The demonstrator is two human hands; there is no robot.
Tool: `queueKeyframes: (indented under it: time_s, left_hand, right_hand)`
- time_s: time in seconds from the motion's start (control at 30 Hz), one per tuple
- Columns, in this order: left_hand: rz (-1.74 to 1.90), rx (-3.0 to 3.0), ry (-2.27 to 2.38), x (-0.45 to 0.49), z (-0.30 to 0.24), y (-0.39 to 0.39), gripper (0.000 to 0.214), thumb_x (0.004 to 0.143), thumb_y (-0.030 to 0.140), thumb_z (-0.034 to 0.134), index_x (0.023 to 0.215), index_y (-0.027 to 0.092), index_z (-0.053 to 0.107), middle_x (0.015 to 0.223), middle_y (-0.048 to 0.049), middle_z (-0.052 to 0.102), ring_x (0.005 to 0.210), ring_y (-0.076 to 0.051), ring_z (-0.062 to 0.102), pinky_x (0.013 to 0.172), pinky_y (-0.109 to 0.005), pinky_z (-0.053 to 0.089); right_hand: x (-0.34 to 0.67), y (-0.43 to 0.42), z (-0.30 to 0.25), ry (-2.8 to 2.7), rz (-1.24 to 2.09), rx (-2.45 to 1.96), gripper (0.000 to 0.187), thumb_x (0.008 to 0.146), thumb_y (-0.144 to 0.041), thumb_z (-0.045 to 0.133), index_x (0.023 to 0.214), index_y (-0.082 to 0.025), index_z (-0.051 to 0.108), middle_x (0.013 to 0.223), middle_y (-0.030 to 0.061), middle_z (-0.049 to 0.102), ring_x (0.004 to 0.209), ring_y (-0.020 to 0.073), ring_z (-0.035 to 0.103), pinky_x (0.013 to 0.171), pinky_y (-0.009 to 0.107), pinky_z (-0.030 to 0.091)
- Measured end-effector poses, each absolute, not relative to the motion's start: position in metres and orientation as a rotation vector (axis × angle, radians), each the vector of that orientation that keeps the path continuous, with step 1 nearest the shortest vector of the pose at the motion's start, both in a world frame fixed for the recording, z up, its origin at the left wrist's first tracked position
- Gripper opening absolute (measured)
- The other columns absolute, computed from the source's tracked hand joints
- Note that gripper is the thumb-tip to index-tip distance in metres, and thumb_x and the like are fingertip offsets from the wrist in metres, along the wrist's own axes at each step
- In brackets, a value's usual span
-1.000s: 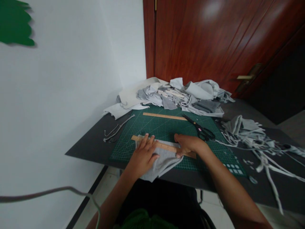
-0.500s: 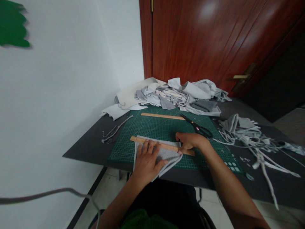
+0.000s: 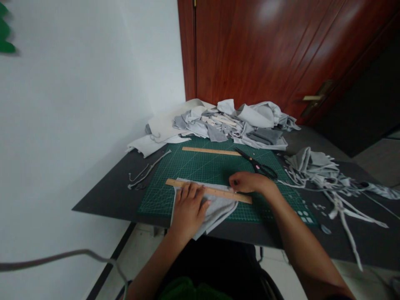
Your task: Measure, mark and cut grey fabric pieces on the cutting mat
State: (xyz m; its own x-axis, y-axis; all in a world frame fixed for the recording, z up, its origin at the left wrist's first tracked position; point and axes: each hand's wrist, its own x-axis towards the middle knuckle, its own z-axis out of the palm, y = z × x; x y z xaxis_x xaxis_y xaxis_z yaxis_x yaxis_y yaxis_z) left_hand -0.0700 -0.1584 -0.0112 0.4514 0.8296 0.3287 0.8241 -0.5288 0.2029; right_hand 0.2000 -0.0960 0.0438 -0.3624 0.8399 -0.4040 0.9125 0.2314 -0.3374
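Observation:
A wooden ruler (image 3: 218, 192) lies slantwise across a piece of grey fabric (image 3: 215, 211) near the front edge of the green cutting mat (image 3: 200, 164). My left hand (image 3: 188, 208) rests flat over both, its fingers spread and their tips on the ruler. At the fabric's upper right corner, just above the ruler, my right hand (image 3: 246, 182) is closed with fingers curled. What its fingertips hold, if anything, is hidden. Black-handled scissors (image 3: 258, 165) lie beyond my right hand, their tip by a second wooden ruler (image 3: 211, 151).
Crumpled fabric pieces (image 3: 218, 121) are heaped at the back by the door (image 3: 250, 50). On the right sits a tangle of grey cloth strips (image 3: 315, 166). Thin cords (image 3: 150, 171) lie left of the mat. A white wall (image 3: 78, 83) borders the table's left side.
My right hand has shifted from pressing at the ruler and the fabric's right edge to slightly farther back, its fingers more curled. My left hand stays on the ruler. The view has turned slightly.

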Motion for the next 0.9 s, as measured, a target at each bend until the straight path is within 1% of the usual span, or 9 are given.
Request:
queueKeyframes:
  time_s: [0.07, 0.13, 0.3, 0.43, 0.6, 0.67, 0.77, 0.83, 0.9]
  left_hand:
    - [0.619, 2.660, 1.548, -0.072, -0.010, -0.155, 0.035, 0.103, 0.036, 0.054, 0.136, 0.026, 0.061, 0.143, -0.0082, 0.059, 0.137, -0.034, 0.046, 0.112, -0.053, 0.040]
    - [0.600, 2.650, 1.605, -0.073, -0.007, -0.153, 0.033, 0.102, 0.034, 0.055, 0.133, 0.025, 0.063, 0.141, -0.0092, 0.060, 0.135, -0.035, 0.048, 0.109, -0.054, 0.042]
    - [0.551, 2.594, 1.831, -0.074, -0.003, -0.152, 0.035, 0.101, 0.042, 0.055, 0.126, 0.019, 0.066, 0.135, -0.0163, 0.061, 0.129, -0.041, 0.050, 0.099, -0.058, 0.046]
    - [0.534, 2.576, 1.980, -0.077, -0.002, -0.152, 0.037, 0.101, 0.044, 0.052, 0.124, 0.019, 0.066, 0.135, -0.0188, 0.060, 0.126, -0.043, 0.052, 0.095, -0.057, 0.048]
    - [0.534, 2.597, 1.978, -0.077, -0.003, -0.153, 0.042, 0.101, 0.045, 0.051, 0.127, 0.016, 0.066, 0.130, -0.0204, 0.062, 0.125, -0.042, 0.054, 0.097, -0.056, 0.048]
    - [0.522, 2.606, 1.962, -0.076, -0.004, -0.153, 0.044, 0.101, 0.045, 0.051, 0.128, 0.013, 0.066, 0.128, -0.0212, 0.062, 0.124, -0.042, 0.054, 0.098, -0.056, 0.048]
    - [0.514, 2.631, 1.927, -0.076, -0.006, -0.152, 0.046, 0.102, 0.043, 0.052, 0.130, 0.010, 0.065, 0.126, -0.0214, 0.063, 0.125, -0.041, 0.055, 0.104, -0.054, 0.047]
    - [0.506, 2.643, 1.901, -0.076, -0.007, -0.151, 0.047, 0.102, 0.041, 0.052, 0.132, 0.006, 0.065, 0.127, -0.0219, 0.063, 0.127, -0.040, 0.054, 0.108, -0.052, 0.045]
    - [0.496, 2.652, 1.870, -0.075, -0.009, -0.151, 0.048, 0.103, 0.038, 0.052, 0.134, 0.003, 0.063, 0.129, -0.0224, 0.062, 0.128, -0.040, 0.054, 0.110, -0.049, 0.045]
  right_hand:
    - [0.207, -0.096, 0.041, 2.338, -0.770, 1.747, 0.011, 0.089, -0.028, 0.066, 0.087, -0.019, 0.072, 0.086, 0.0029, 0.068, 0.078, 0.0177, 0.060, 0.062, 0.024, 0.036]
    - [0.212, -0.097, 0.038, 2.329, -0.788, 1.787, 0.012, 0.089, -0.030, 0.068, 0.090, -0.019, 0.070, 0.087, 0.0028, 0.068, 0.077, 0.0176, 0.059, 0.062, 0.024, 0.035]
    - [0.218, -0.099, 0.039, 2.353, -0.854, 1.786, 0.021, 0.082, -0.022, 0.073, 0.101, -0.019, 0.066, 0.088, 0.0004, 0.064, 0.079, 0.0166, 0.058, 0.063, 0.023, 0.036]
    - [0.217, -0.100, 0.041, 2.374, -0.845, 1.773, 0.021, 0.079, -0.019, 0.073, 0.099, -0.019, 0.067, 0.087, 0.0001, 0.063, 0.078, 0.0167, 0.058, 0.063, 0.023, 0.036]
    - [0.216, -0.100, 0.040, 2.413, -0.889, 1.669, 0.015, 0.076, -0.015, 0.070, 0.091, -0.019, 0.071, 0.085, 0.0004, 0.064, 0.079, 0.0171, 0.059, 0.066, 0.023, 0.038]
    - [0.216, -0.099, 0.040, 2.408, -0.884, 1.692, 0.013, 0.080, -0.015, 0.066, 0.092, -0.019, 0.073, 0.085, 0.0016, 0.066, 0.079, 0.0174, 0.060, 0.067, 0.024, 0.039]
    - [0.212, -0.098, 0.040, 2.481, -0.841, 1.732, 0.017, 0.088, -0.015, 0.058, 0.094, -0.018, 0.073, 0.085, 0.0033, 0.069, 0.078, 0.0172, 0.061, 0.067, 0.024, 0.039]
    - [0.206, -0.098, 0.039, 2.584, -0.826, 1.705, 0.015, 0.090, -0.018, 0.058, 0.094, -0.017, 0.073, 0.084, 0.0033, 0.069, 0.077, 0.0169, 0.060, 0.066, 0.024, 0.039]
    - [0.198, -0.099, 0.037, 2.654, -0.862, 1.658, 0.013, 0.091, -0.027, 0.064, 0.092, -0.017, 0.074, 0.084, 0.0030, 0.068, 0.076, 0.0168, 0.060, 0.065, 0.024, 0.038]
